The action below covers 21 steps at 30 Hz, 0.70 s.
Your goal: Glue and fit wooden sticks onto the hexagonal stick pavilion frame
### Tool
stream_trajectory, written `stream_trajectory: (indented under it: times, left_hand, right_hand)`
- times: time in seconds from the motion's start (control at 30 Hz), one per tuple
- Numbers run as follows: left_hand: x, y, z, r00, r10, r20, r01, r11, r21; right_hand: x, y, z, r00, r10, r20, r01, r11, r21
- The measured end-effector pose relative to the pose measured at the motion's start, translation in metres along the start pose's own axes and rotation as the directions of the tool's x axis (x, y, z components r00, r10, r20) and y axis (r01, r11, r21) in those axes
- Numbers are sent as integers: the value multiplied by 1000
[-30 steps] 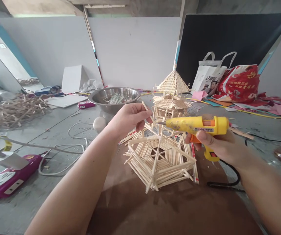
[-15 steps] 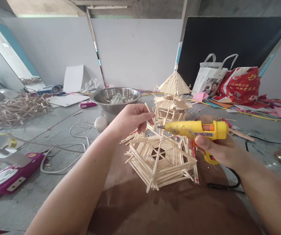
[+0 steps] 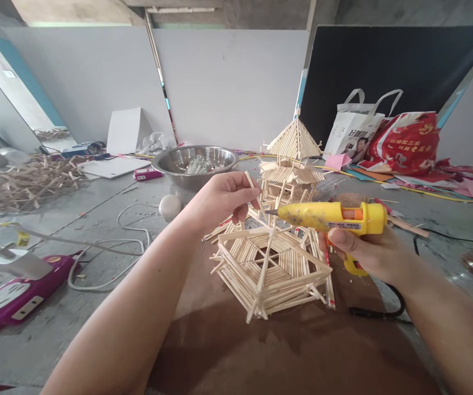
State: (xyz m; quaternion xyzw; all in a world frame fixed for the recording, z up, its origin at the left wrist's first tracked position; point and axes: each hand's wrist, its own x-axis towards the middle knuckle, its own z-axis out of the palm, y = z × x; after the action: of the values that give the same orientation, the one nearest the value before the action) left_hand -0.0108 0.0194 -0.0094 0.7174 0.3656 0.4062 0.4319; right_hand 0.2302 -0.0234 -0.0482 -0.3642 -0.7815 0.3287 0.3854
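Observation:
Between thumb and fingers, my left hand (image 3: 234, 197) pinches a short thin wooden stick (image 3: 250, 179), tilted with its lower end toward the nozzle of a yellow glue gun (image 3: 314, 215). My right hand (image 3: 364, 249) grips that glue gun by its handle, nozzle pointing left at the stick's lower end; whether they touch I cannot tell. Below both hands lies a six-sided frame of wooden sticks (image 3: 261, 274), layered like a roof, on a brown board (image 3: 294, 351). Behind it rises a tiered stick pagoda (image 3: 294, 142) with a pointed top, its lower part partly hidden.
A steel basin (image 3: 195, 164) stands behind my left hand. A purple power strip (image 3: 26, 291) with a plug and white cable (image 3: 108, 241) lies at left, near a pile of sticks (image 3: 26, 184). Paper bags (image 3: 403, 145) stand at back right. A round white object (image 3: 170, 208) sits nearby.
The glue gun has shifted very slightly right along with my right hand. My left hand keeps the stick at nearly the same place and tilt.

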Motion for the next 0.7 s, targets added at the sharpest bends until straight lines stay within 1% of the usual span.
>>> stream_trajectory:
  times: [0.27,0.43,0.57,0.7]
  left_hand:
    - [0,1,1,1000,-3,3,3,1000,1]
    - [0,1,1,1000,2,6,-2,1000,6]
    - [-1,2,1,1000,1,1,-1,1000,7]
    - [-1,1,1,1000,6,3,-6,1000,3]
  right_hand:
    - [0,1,0,999,-4,-32,2,999,-43]
    - [0,3,0,1000,-2,-13,2,999,-35]
    - [1,0,1,1000,-11,-23,10,998,-58]
    - [1,-2,1,1000,6,-19,-7,999,-53]
